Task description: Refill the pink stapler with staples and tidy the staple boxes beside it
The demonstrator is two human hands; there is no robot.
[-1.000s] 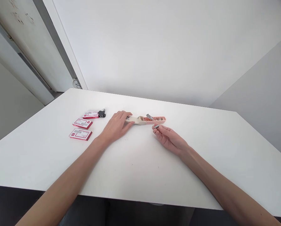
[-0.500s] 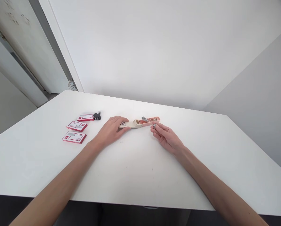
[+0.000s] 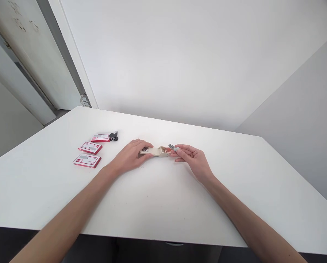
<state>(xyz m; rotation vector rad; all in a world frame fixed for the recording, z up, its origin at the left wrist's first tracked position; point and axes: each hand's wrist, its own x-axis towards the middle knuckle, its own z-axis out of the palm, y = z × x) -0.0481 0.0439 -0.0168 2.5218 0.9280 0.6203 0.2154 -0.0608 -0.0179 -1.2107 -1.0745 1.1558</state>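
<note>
A cream and pink stapler (image 3: 158, 150) lies opened flat on the white table (image 3: 163, 204), its staple channel facing up. My left hand (image 3: 130, 158) presses on the stapler's left end, fingers curled over it. My right hand (image 3: 191, 157) rests over the pink right end and pinches a small grey strip of staples (image 3: 176, 148) just above the channel. The right part of the stapler is hidden under my right hand.
Three red and white staple boxes (image 3: 87, 160) (image 3: 90, 147) (image 3: 100, 137) lie to the left on the table. A black binder clip (image 3: 114, 137) sits by the farthest box. A wall stands behind the table, a door frame at the far left.
My right hand moved left and over the stapler's pink end, bringing the staple strip from beside the stapler to above its channel. The left hand kept its hold.
</note>
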